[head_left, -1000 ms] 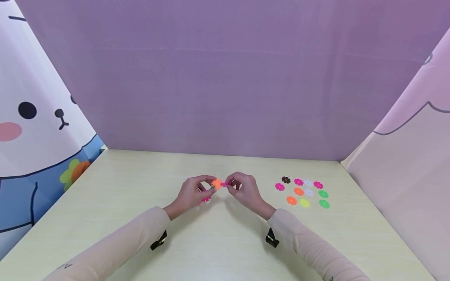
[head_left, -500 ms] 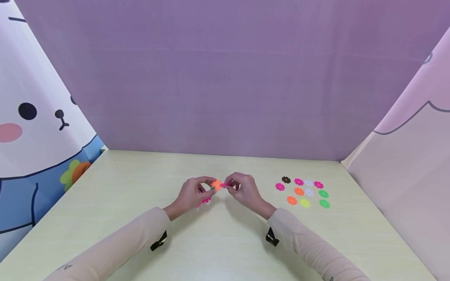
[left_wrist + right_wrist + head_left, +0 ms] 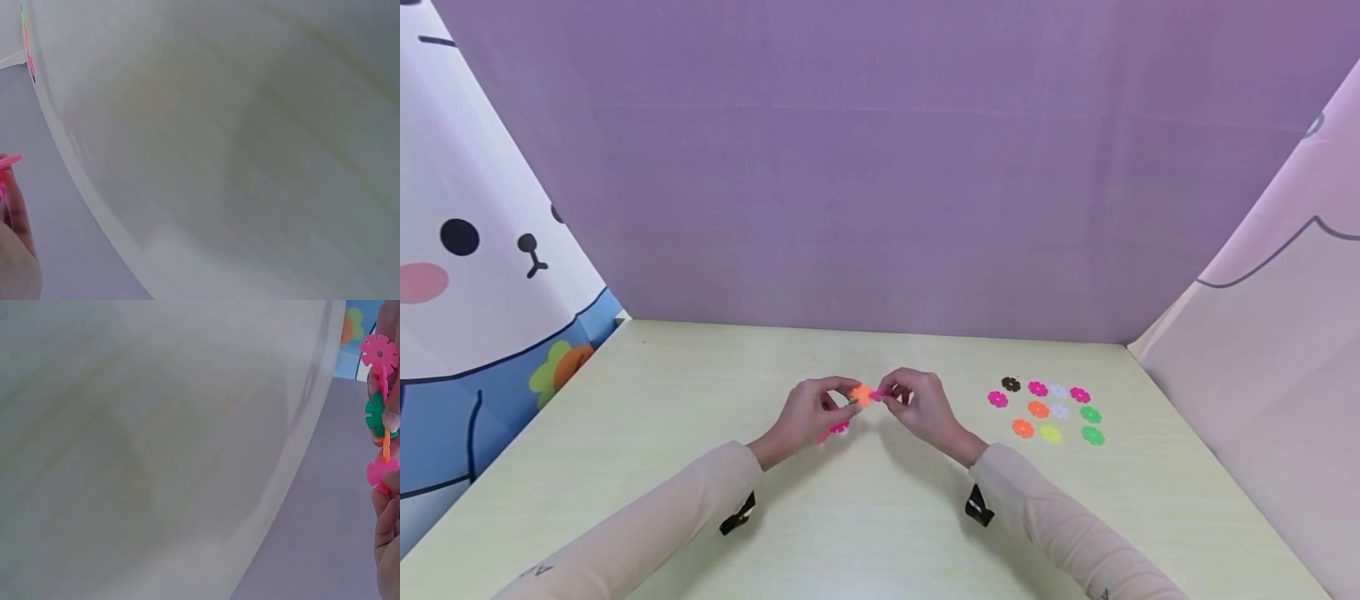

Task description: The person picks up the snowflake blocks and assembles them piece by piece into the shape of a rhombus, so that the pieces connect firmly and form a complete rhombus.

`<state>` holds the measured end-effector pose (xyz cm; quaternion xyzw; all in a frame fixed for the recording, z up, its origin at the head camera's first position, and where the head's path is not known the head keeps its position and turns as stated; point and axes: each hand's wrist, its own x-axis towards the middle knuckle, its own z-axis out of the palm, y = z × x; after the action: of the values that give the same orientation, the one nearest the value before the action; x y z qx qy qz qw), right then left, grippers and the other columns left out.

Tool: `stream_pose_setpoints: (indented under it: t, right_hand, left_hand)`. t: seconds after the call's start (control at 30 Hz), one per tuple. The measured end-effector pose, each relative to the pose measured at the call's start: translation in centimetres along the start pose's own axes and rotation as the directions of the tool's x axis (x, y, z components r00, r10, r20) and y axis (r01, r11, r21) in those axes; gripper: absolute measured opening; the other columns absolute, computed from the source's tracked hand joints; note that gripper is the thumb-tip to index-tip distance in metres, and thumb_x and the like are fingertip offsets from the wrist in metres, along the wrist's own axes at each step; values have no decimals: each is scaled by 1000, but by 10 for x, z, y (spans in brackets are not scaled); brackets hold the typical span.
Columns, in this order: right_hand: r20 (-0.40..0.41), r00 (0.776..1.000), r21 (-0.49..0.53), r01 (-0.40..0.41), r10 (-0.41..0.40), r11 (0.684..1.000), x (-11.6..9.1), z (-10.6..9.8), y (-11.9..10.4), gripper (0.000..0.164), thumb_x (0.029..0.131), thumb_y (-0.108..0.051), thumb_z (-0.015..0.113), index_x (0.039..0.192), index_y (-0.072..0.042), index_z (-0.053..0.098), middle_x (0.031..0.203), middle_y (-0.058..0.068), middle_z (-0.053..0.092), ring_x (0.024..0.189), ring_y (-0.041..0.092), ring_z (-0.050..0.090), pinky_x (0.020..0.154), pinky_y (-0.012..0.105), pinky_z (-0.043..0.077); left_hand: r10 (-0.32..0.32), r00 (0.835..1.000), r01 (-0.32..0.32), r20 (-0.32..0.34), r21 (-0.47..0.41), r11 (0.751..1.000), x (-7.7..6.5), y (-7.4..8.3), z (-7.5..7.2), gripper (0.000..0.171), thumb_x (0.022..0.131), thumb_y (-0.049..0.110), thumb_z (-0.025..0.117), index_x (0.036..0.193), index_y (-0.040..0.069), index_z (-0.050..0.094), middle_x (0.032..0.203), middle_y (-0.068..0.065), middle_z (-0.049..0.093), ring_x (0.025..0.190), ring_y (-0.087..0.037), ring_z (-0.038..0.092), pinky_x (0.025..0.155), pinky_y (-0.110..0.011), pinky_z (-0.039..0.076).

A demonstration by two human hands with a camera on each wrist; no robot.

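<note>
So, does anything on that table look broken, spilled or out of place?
Nothing stands out. The loose flower-shaped discs lie flat on the table, and the left hand and right hand hold a joined chain with no visible damage.

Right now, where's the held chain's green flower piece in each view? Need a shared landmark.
Head: green piece, a sliver by the left hand, near centre.
Left wrist: can't make it out.
Right wrist: green piece at right edge, above the orange piece.
Landmark: pale table, meeting the purple backdrop in all three.
</note>
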<state>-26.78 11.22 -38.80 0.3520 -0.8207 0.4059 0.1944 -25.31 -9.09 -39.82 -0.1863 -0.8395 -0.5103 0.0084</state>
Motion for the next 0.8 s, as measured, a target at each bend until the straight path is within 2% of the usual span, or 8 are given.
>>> stream_pose_setpoints:
  t: [0.13,0.23,0.4,0.53,0.8]
  right_hand:
    - [26,1000,8,0,-1,1000,1,-1,-1,10,75,7,66,81,-1,65,76,9,68,63,12,61,53,19,48]
    - [42,999,10,7,-7,1000,1,-3,0,12,75,7,66,82,-2,65,78,8,67,65,11,60,55,19,49]
    - [44,999,8,20,-21,1000,2,-4,1,14,75,7,68,84,-5,66,79,3,67,68,10,59,55,19,49]
    - [49,999,13,18,-19,1000,3,-5,2,14,75,5,69,85,-5,67,79,4,67,69,10,60,55,20,49]
    - [46,999,5,-4,4,1000,3,-8,1,13,75,2,71,83,-7,67,80,2,67,71,11,61,55,24,50]
  left_hand:
    - [-8,1000,8,-1,6,1000,0,0,-1,32,79,15,71,110,18,64,87,-7,68,55,-28,61,39,-27,44]
    - [8,1000,-8,-2,16,1000,-1,0,-2,33,78,17,72,110,16,63,94,-2,65,53,-22,60,41,-28,45]
    - [42,999,-42,-6,23,999,0,0,-2,38,77,20,73,112,12,61,93,-5,65,52,-12,58,44,-24,46]
    - [51,999,-51,-1,19,999,0,0,-2,39,78,19,73,115,13,61,93,-5,65,50,-12,58,44,-23,45]
    - [29,1000,-28,10,-5,1000,1,0,-3,36,78,20,72,113,18,62,92,-2,64,52,-15,60,45,-25,47]
